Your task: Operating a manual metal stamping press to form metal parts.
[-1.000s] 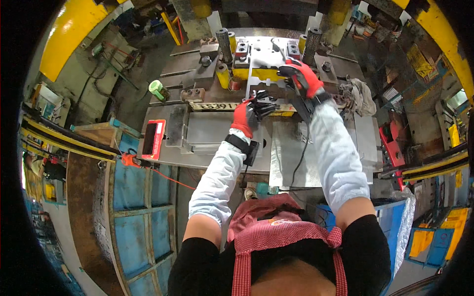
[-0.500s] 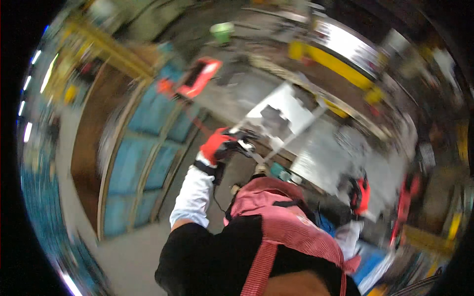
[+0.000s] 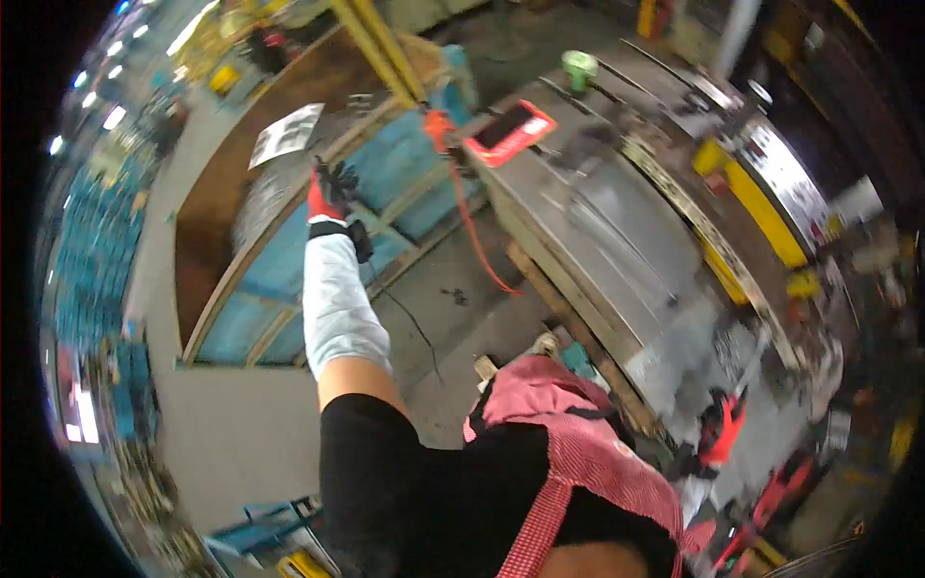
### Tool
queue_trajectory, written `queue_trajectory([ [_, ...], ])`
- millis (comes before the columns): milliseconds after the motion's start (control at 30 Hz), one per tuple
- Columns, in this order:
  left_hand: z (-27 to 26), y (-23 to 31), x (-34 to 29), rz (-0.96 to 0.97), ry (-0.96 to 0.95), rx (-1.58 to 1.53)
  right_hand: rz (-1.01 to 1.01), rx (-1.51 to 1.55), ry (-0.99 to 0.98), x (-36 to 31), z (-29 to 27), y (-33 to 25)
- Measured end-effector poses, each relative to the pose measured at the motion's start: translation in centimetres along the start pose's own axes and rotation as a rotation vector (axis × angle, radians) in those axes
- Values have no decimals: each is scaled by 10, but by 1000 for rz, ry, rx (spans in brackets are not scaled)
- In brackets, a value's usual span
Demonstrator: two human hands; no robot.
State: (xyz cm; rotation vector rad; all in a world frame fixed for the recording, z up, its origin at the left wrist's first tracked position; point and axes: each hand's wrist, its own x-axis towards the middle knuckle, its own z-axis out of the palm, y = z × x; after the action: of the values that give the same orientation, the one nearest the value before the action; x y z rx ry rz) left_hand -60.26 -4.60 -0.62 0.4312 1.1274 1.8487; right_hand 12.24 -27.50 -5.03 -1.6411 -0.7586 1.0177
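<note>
My left hand (image 3: 332, 196), in a red and black glove, reaches out to the left beside the rim of a blue-sided bin (image 3: 252, 252). Its fingers are spread and hold nothing. Beyond the fingertips is a light metal sheet with cut-outs (image 3: 287, 136), apart from the hand; I cannot tell whether it is in the air or lying on something. At the lower right, my right hand (image 3: 721, 427), gloved alike, is at a grey metal sheet (image 3: 665, 358) on the machine table. Its fingers look apart, with nothing visible in them.
A red-framed tray (image 3: 511, 133) and a green cup (image 3: 579, 69) sit at the table's far end. An orange cord (image 3: 466, 217) hangs to the floor. Yellow machine guarding (image 3: 766, 214) runs along the right. A dark cable trails from my left wrist.
My left hand has swung left from the table to the bin and let go of the cut-out metal sheet. The view has turned left. My right hand stays by the table.
</note>
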Motion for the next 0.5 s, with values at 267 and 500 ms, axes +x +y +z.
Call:
queue_trajectory([
  [267, 77, -206, -71, -546, -964, 586, -44, 29, -379, 37, 74, -37],
  [500, 180, -235, -198, -14, -1835, 956, -237, -16, -477, 126, 89, -4],
])
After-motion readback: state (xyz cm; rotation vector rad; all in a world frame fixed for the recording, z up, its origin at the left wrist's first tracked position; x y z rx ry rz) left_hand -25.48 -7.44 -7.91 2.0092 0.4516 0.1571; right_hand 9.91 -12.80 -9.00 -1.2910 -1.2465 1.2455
